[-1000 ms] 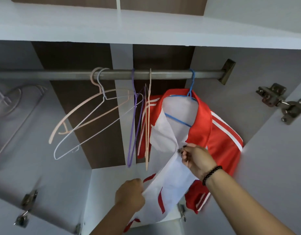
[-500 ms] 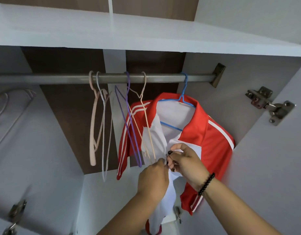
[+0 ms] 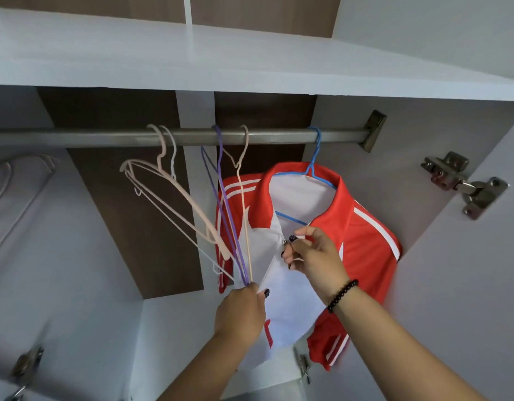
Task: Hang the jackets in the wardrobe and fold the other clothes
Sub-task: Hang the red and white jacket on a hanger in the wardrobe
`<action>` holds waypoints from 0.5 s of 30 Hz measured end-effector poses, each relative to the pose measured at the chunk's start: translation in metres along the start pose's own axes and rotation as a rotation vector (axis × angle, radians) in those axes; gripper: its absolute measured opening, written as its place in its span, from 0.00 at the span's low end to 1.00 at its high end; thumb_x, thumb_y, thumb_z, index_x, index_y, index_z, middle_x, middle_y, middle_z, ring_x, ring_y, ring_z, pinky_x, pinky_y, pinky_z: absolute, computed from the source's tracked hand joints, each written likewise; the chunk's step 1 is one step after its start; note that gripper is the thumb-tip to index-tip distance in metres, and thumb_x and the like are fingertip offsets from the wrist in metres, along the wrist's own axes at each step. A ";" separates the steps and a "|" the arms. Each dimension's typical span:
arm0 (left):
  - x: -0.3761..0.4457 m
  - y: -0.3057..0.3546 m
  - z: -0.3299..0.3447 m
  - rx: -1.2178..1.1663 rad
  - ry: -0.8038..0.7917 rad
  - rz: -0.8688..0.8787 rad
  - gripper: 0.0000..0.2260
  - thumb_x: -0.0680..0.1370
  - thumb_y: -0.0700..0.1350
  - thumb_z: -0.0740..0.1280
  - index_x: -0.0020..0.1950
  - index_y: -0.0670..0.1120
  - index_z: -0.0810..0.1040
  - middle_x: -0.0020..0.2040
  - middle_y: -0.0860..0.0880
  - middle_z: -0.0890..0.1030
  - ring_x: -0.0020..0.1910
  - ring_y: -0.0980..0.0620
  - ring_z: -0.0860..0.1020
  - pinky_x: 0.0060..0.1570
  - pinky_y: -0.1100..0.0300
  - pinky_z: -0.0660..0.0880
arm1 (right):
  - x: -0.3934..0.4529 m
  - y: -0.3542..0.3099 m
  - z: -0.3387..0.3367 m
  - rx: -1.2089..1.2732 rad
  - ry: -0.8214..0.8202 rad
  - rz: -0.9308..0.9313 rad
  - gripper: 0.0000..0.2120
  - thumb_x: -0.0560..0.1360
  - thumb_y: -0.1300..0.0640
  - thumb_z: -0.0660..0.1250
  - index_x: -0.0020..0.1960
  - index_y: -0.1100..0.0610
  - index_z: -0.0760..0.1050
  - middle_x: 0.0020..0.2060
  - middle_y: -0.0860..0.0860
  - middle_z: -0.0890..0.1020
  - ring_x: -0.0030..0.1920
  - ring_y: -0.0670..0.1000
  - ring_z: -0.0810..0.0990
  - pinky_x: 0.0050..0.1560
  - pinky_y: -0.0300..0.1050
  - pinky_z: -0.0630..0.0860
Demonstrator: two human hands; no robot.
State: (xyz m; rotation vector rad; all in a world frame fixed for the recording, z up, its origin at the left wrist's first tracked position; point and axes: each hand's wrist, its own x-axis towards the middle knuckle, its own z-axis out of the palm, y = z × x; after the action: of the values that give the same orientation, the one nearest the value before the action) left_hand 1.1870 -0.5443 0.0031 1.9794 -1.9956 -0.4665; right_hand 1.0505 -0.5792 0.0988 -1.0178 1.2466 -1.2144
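Observation:
A red jacket (image 3: 362,244) with white stripes and a white lining hangs on a blue hanger (image 3: 313,172) from the metal wardrobe rail (image 3: 105,138). My right hand (image 3: 313,256) pinches the zipper pull at the middle of the jacket's front. Lower down, my left hand (image 3: 241,312) grips the white front edge of the jacket, close to the bottoms of the empty hangers.
Several empty hangers (image 3: 192,215), pink, white, purple and beige, hang on the rail left of the jacket and swing towards my left hand. A white shelf (image 3: 250,62) runs above the rail. An open door with a metal hinge (image 3: 464,183) stands at the right.
My left hand has dropped from beside the zipper pull down to the jacket's lower front edge. The right hand has lifted the zipper pull slightly. The empty hangers have swung and fanned out.

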 end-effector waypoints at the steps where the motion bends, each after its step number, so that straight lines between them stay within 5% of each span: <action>1: 0.000 -0.002 0.000 -0.035 -0.007 -0.008 0.14 0.83 0.53 0.55 0.60 0.49 0.75 0.54 0.50 0.82 0.52 0.50 0.81 0.51 0.59 0.77 | -0.001 0.006 0.000 -0.023 0.000 0.016 0.09 0.78 0.70 0.56 0.50 0.58 0.67 0.28 0.54 0.80 0.28 0.50 0.76 0.28 0.39 0.73; 7: -0.004 -0.006 0.000 -0.139 -0.002 -0.011 0.12 0.82 0.53 0.57 0.58 0.51 0.77 0.53 0.52 0.83 0.51 0.52 0.80 0.51 0.61 0.76 | -0.011 0.033 -0.009 -0.088 -0.066 0.223 0.12 0.76 0.72 0.55 0.52 0.58 0.68 0.37 0.57 0.81 0.31 0.54 0.76 0.30 0.41 0.72; 15: -0.016 0.012 -0.006 -0.167 0.003 0.042 0.10 0.81 0.49 0.58 0.54 0.49 0.78 0.50 0.48 0.82 0.48 0.49 0.80 0.44 0.62 0.71 | -0.039 0.048 -0.037 -0.236 -0.018 0.176 0.12 0.75 0.73 0.56 0.50 0.59 0.71 0.38 0.56 0.82 0.34 0.52 0.78 0.33 0.41 0.73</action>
State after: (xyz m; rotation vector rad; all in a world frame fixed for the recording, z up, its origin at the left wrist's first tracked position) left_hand 1.1789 -0.5289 0.0137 1.8332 -1.9250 -0.5986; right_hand 1.0208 -0.5322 0.0530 -1.0609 1.4578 -0.9365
